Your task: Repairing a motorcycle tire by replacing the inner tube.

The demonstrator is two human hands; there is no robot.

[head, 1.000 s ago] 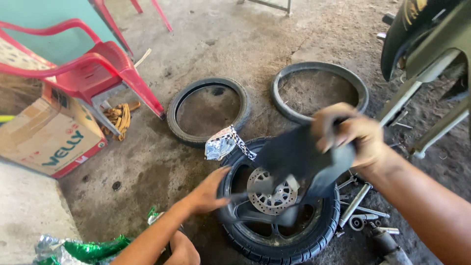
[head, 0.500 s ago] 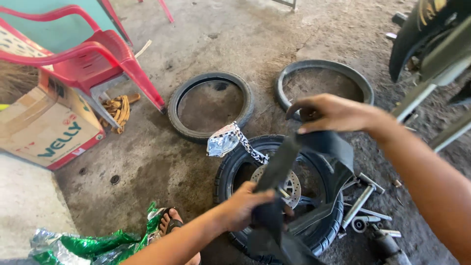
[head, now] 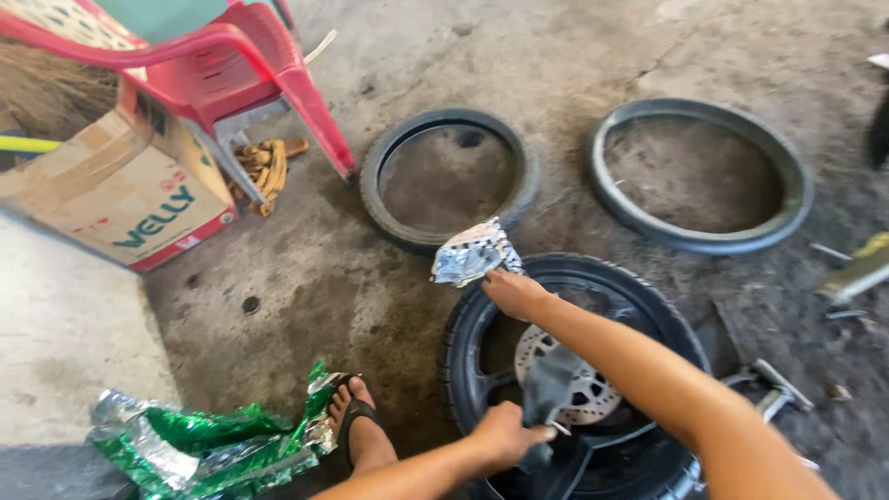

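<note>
Currently, left to right: crumpled green wrapper [head: 199, 444] on the floor bottom-left, beside a foot in a black sandal [head: 356, 428]. Cardboard box [head: 116, 190] and red chair [head: 218, 69] at upper left, some yellowish bits [head: 264, 167] under the chair.

Left hand [head: 500, 435] is at the bottom of the wheel [head: 574, 370], fingers closed around a black inner tube [head: 546, 393]. The tube bunches up from the hand over the brake disc [head: 579, 384] and runs down into the rim well at the bottom edge. It's limp, not inflated as far as I can tell.

Right hand [head: 514, 292] reaches across to the wheel's upper-left edge, touching a crumpled silver wrapper [head: 472, 252] that lies on the tyre's shoulder. Fingers are loosely together on the wrapper's lower edge; can't tell whether they're pinching it or just resting.

Progress, my read: the wheel lies flat with its tyre on the rim and the disc facing up. The tube is partly down at the rim and partly out in the hand, so it's mid-handling, neither fully seated nor fully free. Can't see a valve or tyre bead position, so the direction isn't clear.

Two bare tyres lie on the concrete beyond, one [head: 449, 176] near the chair and one [head: 699, 171] further right, both off rims and untouched. Loose metal tools [head: 773, 384] lie just right of the wheel, not in hand.
</note>
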